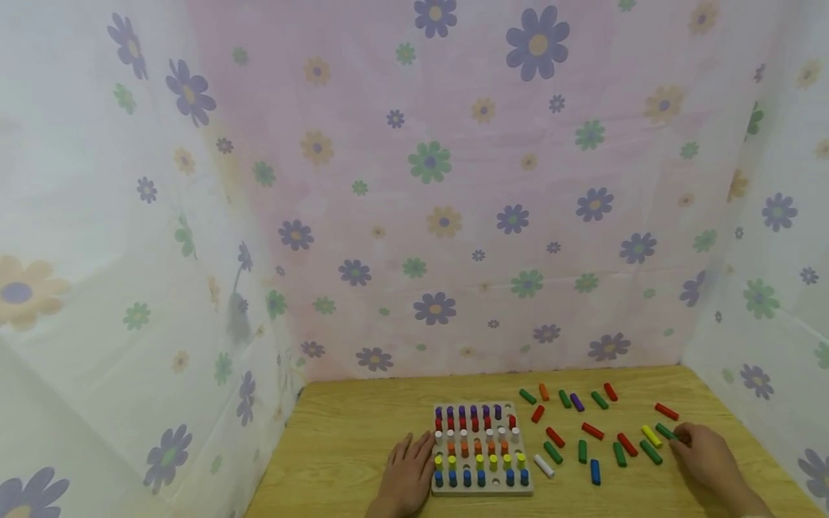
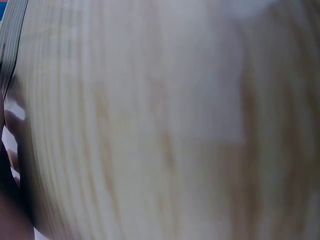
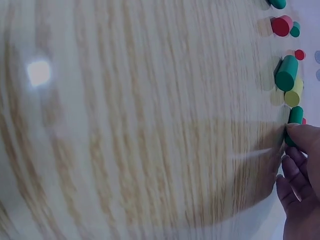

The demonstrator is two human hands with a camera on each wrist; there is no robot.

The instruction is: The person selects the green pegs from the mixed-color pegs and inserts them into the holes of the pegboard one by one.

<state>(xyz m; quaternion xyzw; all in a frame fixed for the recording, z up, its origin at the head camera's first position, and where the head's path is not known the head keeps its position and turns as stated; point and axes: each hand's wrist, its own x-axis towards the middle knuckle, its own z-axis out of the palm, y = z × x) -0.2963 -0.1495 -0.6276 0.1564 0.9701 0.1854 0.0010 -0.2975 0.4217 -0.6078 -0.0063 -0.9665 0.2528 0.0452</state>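
Observation:
A pale pegboard (image 1: 482, 491) stands at the middle front of the table, filled with rows of purple, red, white, orange, yellow and blue pegs; a few holes show bare. My left hand (image 1: 406, 471) lies flat at its left edge, fingers extended, touching the board's side. At the right, my right hand (image 1: 706, 457) pinches the near end of a green peg (image 1: 665, 432) between thumb and fingertips. The same green peg (image 3: 296, 115) shows under the thumb in the right wrist view. Beside it lies a yellow peg (image 1: 651, 437). In the left wrist view only finger edges show.
Loose pegs lie scattered right of the board on the wooden table (image 1: 350, 424): several green and red ones, a white peg (image 1: 544, 466), a blue peg (image 1: 595, 472), an orange peg (image 1: 544, 392) and a purple peg (image 1: 577, 402). Flowered cloth (image 1: 479, 187) surrounds the table.

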